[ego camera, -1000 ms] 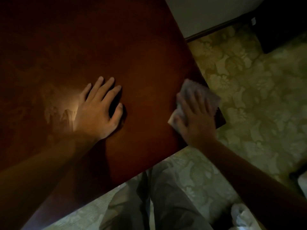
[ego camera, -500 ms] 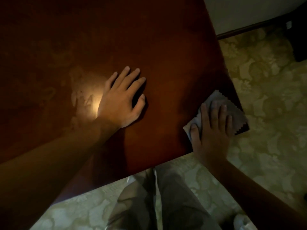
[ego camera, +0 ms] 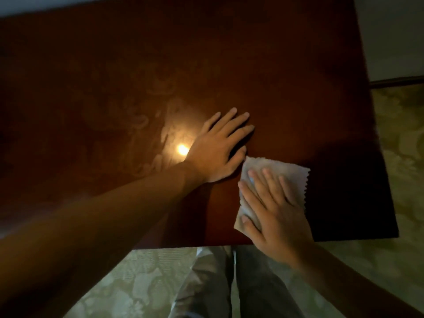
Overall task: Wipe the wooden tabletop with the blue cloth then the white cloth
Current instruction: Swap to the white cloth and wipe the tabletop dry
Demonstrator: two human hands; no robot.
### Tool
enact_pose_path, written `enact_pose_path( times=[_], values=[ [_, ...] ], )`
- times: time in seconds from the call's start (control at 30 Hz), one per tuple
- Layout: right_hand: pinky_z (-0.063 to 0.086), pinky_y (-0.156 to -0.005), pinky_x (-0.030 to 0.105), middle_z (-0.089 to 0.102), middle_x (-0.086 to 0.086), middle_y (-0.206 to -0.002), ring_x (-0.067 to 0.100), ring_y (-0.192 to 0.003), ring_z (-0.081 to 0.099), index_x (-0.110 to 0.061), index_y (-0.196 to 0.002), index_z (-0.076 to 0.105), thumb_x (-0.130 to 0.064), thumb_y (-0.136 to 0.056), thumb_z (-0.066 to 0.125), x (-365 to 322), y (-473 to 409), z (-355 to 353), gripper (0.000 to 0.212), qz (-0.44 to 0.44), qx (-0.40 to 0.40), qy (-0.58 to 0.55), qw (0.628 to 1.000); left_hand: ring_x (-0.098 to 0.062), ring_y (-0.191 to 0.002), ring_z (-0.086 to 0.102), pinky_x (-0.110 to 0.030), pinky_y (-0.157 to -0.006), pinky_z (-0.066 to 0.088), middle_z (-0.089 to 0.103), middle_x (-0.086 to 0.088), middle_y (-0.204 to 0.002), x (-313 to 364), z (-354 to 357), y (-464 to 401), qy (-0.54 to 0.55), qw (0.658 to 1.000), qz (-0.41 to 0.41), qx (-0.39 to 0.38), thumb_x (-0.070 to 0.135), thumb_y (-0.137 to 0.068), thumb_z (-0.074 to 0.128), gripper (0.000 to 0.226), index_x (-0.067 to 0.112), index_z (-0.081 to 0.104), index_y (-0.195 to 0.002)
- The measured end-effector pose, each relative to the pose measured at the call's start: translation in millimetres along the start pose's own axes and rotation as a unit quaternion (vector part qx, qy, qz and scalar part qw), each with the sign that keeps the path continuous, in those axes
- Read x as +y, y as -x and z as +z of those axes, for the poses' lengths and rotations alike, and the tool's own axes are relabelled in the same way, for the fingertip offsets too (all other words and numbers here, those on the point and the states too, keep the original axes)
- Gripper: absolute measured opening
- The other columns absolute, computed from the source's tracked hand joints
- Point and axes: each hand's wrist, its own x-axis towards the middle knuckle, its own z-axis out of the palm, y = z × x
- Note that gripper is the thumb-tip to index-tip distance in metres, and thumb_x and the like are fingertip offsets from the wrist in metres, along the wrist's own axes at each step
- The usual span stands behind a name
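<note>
Head view: right hand (ego camera: 273,216) presses white cloth (ego camera: 275,171) near tabletop (ego camera: 298,88) front edge.

The room is dim. A pale green floor covering (ego camera: 403,143) with a large leaf or flower pattern runs from 3 o'clock down to 6 o'clock. At 1 to 2 o'clock a plain light wall (ego camera: 390,37) meets the floor along a dark skirting strip (ego camera: 397,81). A small warm spot of light (ego camera: 182,149) glows near the centre, reflected off dark polished wood.
</note>
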Motion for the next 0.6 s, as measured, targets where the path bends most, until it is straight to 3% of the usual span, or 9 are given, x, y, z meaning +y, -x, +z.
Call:
enact_pose_path(
  times=[0.07,0.13,0.23,0.37,0.6],
  values=[
    [0.007,-0.127,0.046,0.023,0.011,-0.166,0.028,-0.156,0.014,-0.021,-0.153,0.042,-0.054,-0.092,0.049,14,-12,-1,0.07,-0.047,0.001,-0.004,0.999,-0.024,-0.152,0.015,-0.046,-0.123,0.01,0.031,-0.005,-0.161,-1,-1,3,0.002,1.0,-0.005,-0.003,0.034,-0.101,0.046,0.051,0.016,0.045,-0.148],
    [0.004,-0.127,0.043,0.02,0.017,-0.166,0.03,-0.156,0.013,-0.019,-0.153,0.042,-0.055,-0.09,0.052,21,-23,1,0.074,-0.038,0.02,-0.007,0.999,-0.025,-0.152,0.015,-0.046,-0.123,0.01,0.031,-0.005,-0.161,0,-1,12,0.006,1.0,-0.026,0.008,0.033,-0.101,0.047,0.05,0.017,0.046,-0.148],
    [0.012,-0.127,0.048,0.023,0.025,-0.164,0.037,-0.154,0.018,-0.008,-0.154,0.041,-0.054,-0.092,0.051,17,-32,4,0.078,0.0,0.036,-0.008,0.999,-0.027,-0.152,0.016,-0.045,-0.123,0.009,0.033,-0.004,-0.16,1,-2,38,0.006,0.998,-0.058,0.032,0.032,-0.101,0.044,0.048,0.017,0.048,-0.147],
    [0.023,-0.124,0.054,0.018,0.025,-0.165,0.038,-0.155,0.016,-0.008,-0.157,0.031,-0.056,-0.097,0.041,10,-39,2,0.078,0.005,0.02,0.013,1.0,-0.024,-0.152,0.017,-0.05,-0.12,0.016,0.033,-0.008,-0.16,-5,-6,75,0.001,0.994,-0.101,0.047,0.034,-0.101,0.044,0.049,0.016,0.047,-0.146],
    [0.021,-0.123,0.056,0.013,0.028,-0.165,0.04,-0.155,0.013,-0.006,-0.157,0.028,-0.055,-0.096,0.038,-20,-68,6,0.079,-0.021,0.004,0.031,0.999,-0.022,-0.148,0.028,-0.043,-0.121,0.018,0.041,-0.01,-0.154,-16,-14,118,-0.026,0.988,-0.14,0.061,0.031,-0.101,0.042,0.048,0.009,0.052,-0.142]
  ],
)
